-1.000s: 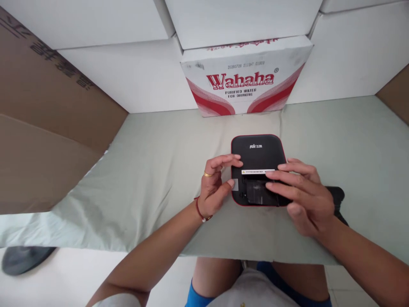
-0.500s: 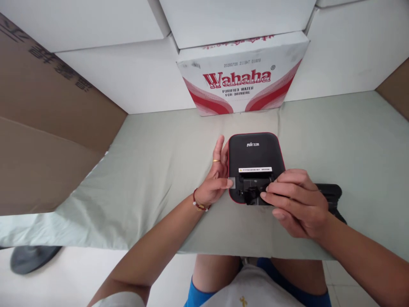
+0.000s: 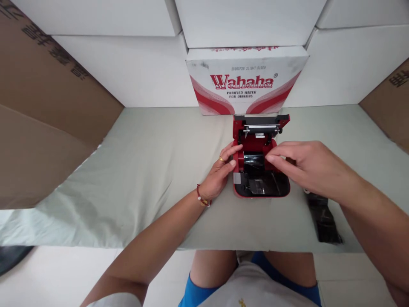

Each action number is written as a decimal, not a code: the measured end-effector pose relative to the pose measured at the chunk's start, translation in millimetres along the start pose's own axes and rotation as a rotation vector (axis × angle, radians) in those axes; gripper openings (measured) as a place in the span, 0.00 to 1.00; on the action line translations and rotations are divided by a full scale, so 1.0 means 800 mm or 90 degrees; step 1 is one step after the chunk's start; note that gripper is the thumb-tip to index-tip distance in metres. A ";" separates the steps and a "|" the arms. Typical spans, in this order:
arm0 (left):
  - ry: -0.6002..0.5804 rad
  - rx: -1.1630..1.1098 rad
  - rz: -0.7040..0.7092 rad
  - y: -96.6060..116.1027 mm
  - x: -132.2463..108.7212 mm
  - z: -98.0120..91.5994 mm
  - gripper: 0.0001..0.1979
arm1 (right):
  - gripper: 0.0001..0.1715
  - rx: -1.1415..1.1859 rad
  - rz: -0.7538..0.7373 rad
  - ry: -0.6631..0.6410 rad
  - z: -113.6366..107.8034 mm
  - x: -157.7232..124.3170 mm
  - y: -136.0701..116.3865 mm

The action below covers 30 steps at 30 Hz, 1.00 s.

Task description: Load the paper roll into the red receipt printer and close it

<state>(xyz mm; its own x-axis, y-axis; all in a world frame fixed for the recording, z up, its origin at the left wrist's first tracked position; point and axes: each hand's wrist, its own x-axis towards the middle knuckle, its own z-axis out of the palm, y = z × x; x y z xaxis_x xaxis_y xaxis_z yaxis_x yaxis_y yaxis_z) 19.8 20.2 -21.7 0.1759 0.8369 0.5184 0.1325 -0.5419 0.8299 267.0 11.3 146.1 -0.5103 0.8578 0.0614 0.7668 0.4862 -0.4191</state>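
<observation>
A small black-and-red label printer [image 3: 237, 192] sits on the cloth-covered table with its lid [image 3: 266, 120] raised, showing a red interior. Inside lies a shiny black roll [image 3: 253, 159], and a dark glossy strip [image 3: 263, 186] stretches over the front part. My left hand [image 3: 220, 175] grips the printer's left wall, fingers at its upper edge. At the right side of the opening, my right hand [image 3: 297, 164] has its thumb and forefinger pinched together beside the roll; whatever is between them is hidden. A black glossy strip [image 3: 324, 219] lies on the table under my right forearm.
A white-and-red water carton [image 3: 246, 85] stands just behind the raised lid, against stacked white boxes [image 3: 128, 68]. Brown cardboard boxes [image 3: 47, 128] border the left side, and another brown box [image 3: 390, 102] is at the right. The table cloth [image 3: 153, 162] hangs over the front edge.
The printer's lid has swung up, exposing the roll inside. My right hand has moved from the front of the printer up to the roll's right end. My left hand stays at the left side.
</observation>
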 end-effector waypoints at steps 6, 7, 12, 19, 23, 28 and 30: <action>-0.037 -0.108 -0.114 -0.004 -0.008 0.000 0.26 | 0.16 -0.356 0.097 -0.209 0.016 0.057 -0.029; -0.041 -0.123 -0.128 -0.003 -0.009 0.000 0.27 | 0.16 -0.370 0.103 -0.230 0.019 0.063 -0.033; -0.047 -0.148 -0.176 0.009 -0.005 0.000 0.26 | 0.16 -0.366 0.097 -0.274 0.022 0.079 -0.037; -0.045 -0.114 -0.175 0.018 -0.001 0.000 0.25 | 0.21 -0.355 0.127 -0.245 0.026 0.074 -0.033; -0.044 -0.099 -0.163 0.022 0.000 0.001 0.24 | 0.20 -0.332 0.153 -0.198 0.030 0.062 -0.028; -0.046 -0.060 -0.149 0.026 0.003 -0.001 0.25 | 0.21 -0.295 0.186 -0.146 0.035 0.058 -0.026; -0.045 -0.063 -0.148 0.026 0.002 -0.001 0.25 | 0.22 -0.276 0.202 -0.115 0.039 0.060 -0.026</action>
<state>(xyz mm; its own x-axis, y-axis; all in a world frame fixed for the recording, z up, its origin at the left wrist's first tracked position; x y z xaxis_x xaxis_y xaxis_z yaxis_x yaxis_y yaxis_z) 22.0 10.7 -3.2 0.2199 0.9289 0.2980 0.0821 -0.3220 0.9432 214.7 36.9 129.6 -0.2575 0.9496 -0.1787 0.9640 0.2652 0.0203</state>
